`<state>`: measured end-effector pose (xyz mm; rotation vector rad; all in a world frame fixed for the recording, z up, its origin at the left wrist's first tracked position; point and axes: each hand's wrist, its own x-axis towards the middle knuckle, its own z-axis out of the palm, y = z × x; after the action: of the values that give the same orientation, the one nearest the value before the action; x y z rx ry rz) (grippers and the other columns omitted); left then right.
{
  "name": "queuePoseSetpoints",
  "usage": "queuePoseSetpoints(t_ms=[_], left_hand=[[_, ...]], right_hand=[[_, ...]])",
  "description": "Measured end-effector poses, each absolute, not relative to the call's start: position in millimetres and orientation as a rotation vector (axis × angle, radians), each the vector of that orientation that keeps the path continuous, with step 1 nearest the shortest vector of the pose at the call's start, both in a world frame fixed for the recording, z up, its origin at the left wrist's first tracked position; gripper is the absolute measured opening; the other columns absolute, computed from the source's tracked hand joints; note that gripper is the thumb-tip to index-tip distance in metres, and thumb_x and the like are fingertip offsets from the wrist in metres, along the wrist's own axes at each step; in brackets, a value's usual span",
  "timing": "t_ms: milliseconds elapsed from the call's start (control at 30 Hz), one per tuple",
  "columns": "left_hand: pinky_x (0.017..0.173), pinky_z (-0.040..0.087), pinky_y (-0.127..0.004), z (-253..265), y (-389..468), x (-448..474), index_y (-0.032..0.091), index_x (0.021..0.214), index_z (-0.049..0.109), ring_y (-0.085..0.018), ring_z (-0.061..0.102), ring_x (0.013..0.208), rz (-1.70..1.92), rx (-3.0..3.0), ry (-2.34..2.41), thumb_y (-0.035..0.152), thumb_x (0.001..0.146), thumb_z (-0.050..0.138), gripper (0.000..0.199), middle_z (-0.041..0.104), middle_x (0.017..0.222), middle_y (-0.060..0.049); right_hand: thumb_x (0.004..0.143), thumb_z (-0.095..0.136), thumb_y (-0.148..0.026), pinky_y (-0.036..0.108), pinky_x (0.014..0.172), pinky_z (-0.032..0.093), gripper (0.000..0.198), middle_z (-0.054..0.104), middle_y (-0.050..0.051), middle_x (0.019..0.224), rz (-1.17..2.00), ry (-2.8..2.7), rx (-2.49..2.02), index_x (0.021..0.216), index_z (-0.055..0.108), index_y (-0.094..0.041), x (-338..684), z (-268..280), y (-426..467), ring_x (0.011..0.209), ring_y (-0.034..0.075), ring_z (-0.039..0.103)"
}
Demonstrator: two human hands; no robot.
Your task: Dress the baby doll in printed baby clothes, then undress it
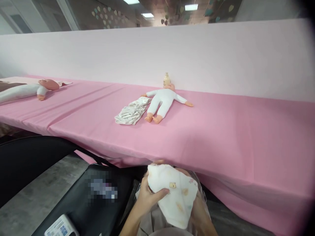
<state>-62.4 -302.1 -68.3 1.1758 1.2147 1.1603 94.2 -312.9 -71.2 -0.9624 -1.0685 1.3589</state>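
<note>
Currently | printed cloth (176, 196) held just before the counter (221, 137) | left hand (149, 193): fingers clamped on cloth | right hand (197, 206): fingers hidden, cannot be told | cloth could be dropped if left grip is eased

- Legible text: none found.
- White pack (61, 225) on the black seat (82, 209): blue printed marking, too blurred to read.
- Pale yellow bottle (166, 79) by the wall (110, 59): marking on front, too small to read.
- Pixelated patch (103, 189) on same seat: unreadable.
</note>
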Motion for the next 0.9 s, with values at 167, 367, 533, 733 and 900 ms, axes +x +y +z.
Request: queuePoseSetpoints(t_ms=[167, 367, 533, 733, 900], left_hand=[[0.074, 0.054, -0.034, -69.9, -301.6, -60.3, 0.014, 0.101, 0.063, -0.025, 0.065, 0.084, 1.134, 1.062, 1.289, 0.036, 0.059, 0.079, 0.05, 0.069, 0.094, -0.008], [0.072, 0.053, -0.03, -64.6, -292.2, -49.4, 0.013, 0.085, 0.068, -0.023, 0.064, 0.085, 1.16, 1.28, 1.265, 0.032, 0.07, 0.073, 0.025, 0.068, 0.093, -0.009], [0.081, 0.051, -0.029, -60.8, -290.5, -41.7, 0.015, 0.091, 0.07, -0.02, 0.063, 0.091, 1.187, 1.429, 1.178, 0.031, 0.082, 0.063, 0.019, 0.067, 0.098, -0.009], [0.098, 0.043, -0.033, -38.3, -279.2, -50.7, 0.022, 0.116, 0.064, -0.022, 0.055, 0.112, 1.151, 1.653, 1.153, 0.028, 0.088, 0.056, 0.029, 0.062, 0.118, -0.008], [0.099, 0.043, -0.038, -21.4, -261.9, -76.6, 0.018, 0.123, 0.056, -0.026, 0.056, 0.111, 1.226, 1.511, 1.243, 0.037, 0.085, 0.06, 0.043, 0.064, 0.107, -0.01]], right_hand=[[0.075, 0.056, -0.064, 0.044, 0.072, 0.057, 0.039, 0.073, 0.003, 0.085, 1.589, -0.671, -0.849, 0.098, 0.071, -0.037, 85.5, -71.8, -325.4, 0.089, 0.03, 0.067], [0.073, 0.056, -0.069, 0.047, 0.082, 0.055, 0.044, 0.072, 0.0, 0.1, 1.671, -0.512, -0.876, 0.103, 0.07, -0.039, 98.0, -94.5, -336.3, 0.101, 0.031, 0.065], [0.075, 0.047, -0.075, 0.041, 0.085, 0.056, 0.05, 0.069, -0.003, 0.111, 1.525, -0.578, -1.083, 0.102, 0.07, -0.039, 114.7, -110.5, -339.6, 0.115, 0.029, 0.059], [0.063, 0.077, -0.051, 0.043, 0.087, 0.054, 0.063, 0.069, 0.005, 0.111, 1.47, -0.796, -1.251, 0.12, 0.06, -0.03, 107.0, -84.3, -314.9, 0.106, 0.03, 0.063], [0.08, 0.066, -0.04, 0.038, 0.078, 0.055, 0.036, 0.071, 0.009, 0.097, 1.532, -1.177, -1.117, 0.107, 0.064, -0.017, 91.1, -17.7, -258.6, 0.087, 0.024, 0.067]])
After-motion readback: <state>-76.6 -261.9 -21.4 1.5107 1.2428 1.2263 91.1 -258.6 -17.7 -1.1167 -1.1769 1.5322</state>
